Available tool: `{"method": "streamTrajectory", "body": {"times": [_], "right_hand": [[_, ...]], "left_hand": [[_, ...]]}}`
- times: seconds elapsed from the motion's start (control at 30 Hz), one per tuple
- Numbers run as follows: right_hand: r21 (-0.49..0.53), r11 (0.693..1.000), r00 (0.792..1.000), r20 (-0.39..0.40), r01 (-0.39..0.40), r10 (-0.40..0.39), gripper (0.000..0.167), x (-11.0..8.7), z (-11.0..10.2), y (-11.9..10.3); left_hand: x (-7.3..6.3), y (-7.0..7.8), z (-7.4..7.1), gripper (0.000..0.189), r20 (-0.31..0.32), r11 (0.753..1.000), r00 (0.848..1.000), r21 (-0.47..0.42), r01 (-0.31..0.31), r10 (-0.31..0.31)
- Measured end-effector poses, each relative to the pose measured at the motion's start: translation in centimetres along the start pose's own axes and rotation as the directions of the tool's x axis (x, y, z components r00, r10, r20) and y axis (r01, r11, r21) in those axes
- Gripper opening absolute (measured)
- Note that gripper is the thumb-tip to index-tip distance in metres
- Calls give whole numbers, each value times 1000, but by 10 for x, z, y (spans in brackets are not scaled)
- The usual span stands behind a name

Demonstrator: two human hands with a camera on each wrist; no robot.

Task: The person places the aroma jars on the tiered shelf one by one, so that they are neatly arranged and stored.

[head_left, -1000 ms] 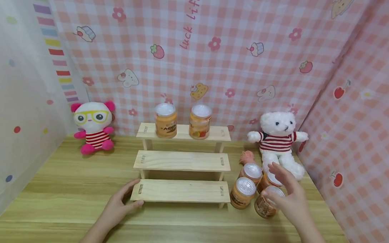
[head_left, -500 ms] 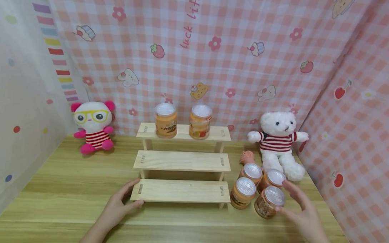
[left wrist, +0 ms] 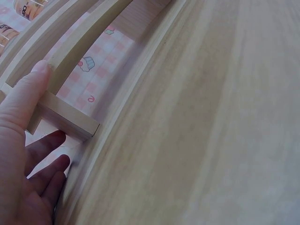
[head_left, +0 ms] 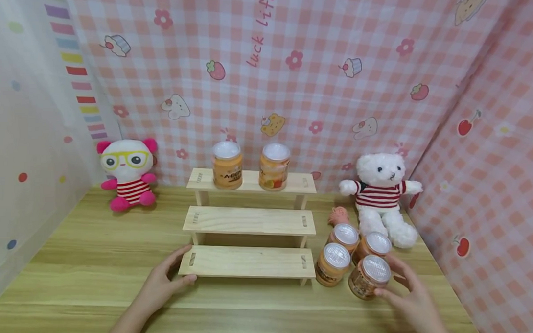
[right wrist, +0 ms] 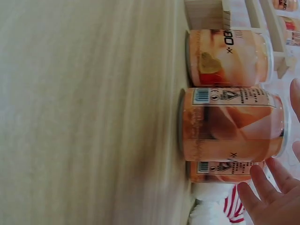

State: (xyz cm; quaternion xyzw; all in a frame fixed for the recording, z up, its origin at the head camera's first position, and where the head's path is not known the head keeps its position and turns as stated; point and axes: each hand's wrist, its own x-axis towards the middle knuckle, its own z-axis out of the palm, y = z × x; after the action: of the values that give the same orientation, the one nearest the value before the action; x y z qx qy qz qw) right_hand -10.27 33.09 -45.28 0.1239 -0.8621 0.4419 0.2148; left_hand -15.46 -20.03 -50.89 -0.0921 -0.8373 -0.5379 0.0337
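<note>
At the left end of a three-tier wooden display stand (head_left: pixel 247 264), my left hand (head_left: pixel 161 283) grips the lowest tier. Its thumb lies at the front corner; in the left wrist view the other fingers (left wrist: pixel 47 180) are behind the leg. Beside the nearest right-hand orange jar (head_left: pixel 364 283), my right hand (head_left: pixel 409 294) has thumb and fingers spread around its right side. The thumb is at the jar's edge; firm contact cannot be told. In the right wrist view that jar (right wrist: pixel 229 124) stands upright, the fingers loosely extended near its lid.
More lidded jars (head_left: pixel 332 267) cluster right of the stand. Two jars (head_left: pixel 228 166) stand on the top tier. A white teddy bear (head_left: pixel 382 183) and a small pink bundle (head_left: pixel 338 216) are behind the cluster. A pink panda plush (head_left: pixel 129 169) sits at left.
My right hand has moved from above the jars to the right and down, beside the nearest one. The left hand and all the jars have stayed in place.
</note>
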Motion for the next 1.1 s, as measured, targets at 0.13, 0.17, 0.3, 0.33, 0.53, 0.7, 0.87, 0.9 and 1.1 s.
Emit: {"method": "streamTrajectory", "body": {"times": [0.13, 0.17, 0.3, 0.33, 0.53, 0.7, 0.87, 0.9, 1.1], "right_hand": [[19, 1000, 1000, 2, 11, -11, 77, -2, 4, 1], [28, 1000, 1000, 3, 10, -10, 77, -2, 5, 2], [66, 998, 1000, 5, -1, 1, 79, -3, 10, 4], [71, 997, 1000, 5, -4, 4, 79, -3, 11, 6], [53, 998, 999, 6, -41, 41, 80, -6, 15, 10], [37, 996, 996, -8, -85, 85, 82, -9, 18, 13], [45, 994, 995, -34, -95, 96, 81, -9, 21, 15], [47, 995, 995, -40, -94, 95, 80, -9, 21, 15], [52, 992, 992, -59, -111, 114, 78, -9, 22, 14]], "left_hand": [[0, 0, 0, 75, 0, 1000, 1000, -2, -2, 2], [0, 1, 0, 75, 0, 1000, 1000, -2, -2, 2], [0, 1, 0, 75, -1, 1000, 1000, -2, -1, 1], [0, 1, -1, 75, -2, 1000, 1000, 0, -2, 2], [0, 3, -1, 75, -6, 1000, 1000, 24, 0, 0], [-1, 4, -1, 75, -5, 1000, 1000, 18, 1, -1], [-1, 2, 0, 75, -2, 1000, 1000, 6, -1, 1], [-1, 2, 0, 75, -1, 1000, 1000, 7, -2, 2], [0, 0, 0, 74, -3, 1000, 1000, 18, -6, 6]]}}
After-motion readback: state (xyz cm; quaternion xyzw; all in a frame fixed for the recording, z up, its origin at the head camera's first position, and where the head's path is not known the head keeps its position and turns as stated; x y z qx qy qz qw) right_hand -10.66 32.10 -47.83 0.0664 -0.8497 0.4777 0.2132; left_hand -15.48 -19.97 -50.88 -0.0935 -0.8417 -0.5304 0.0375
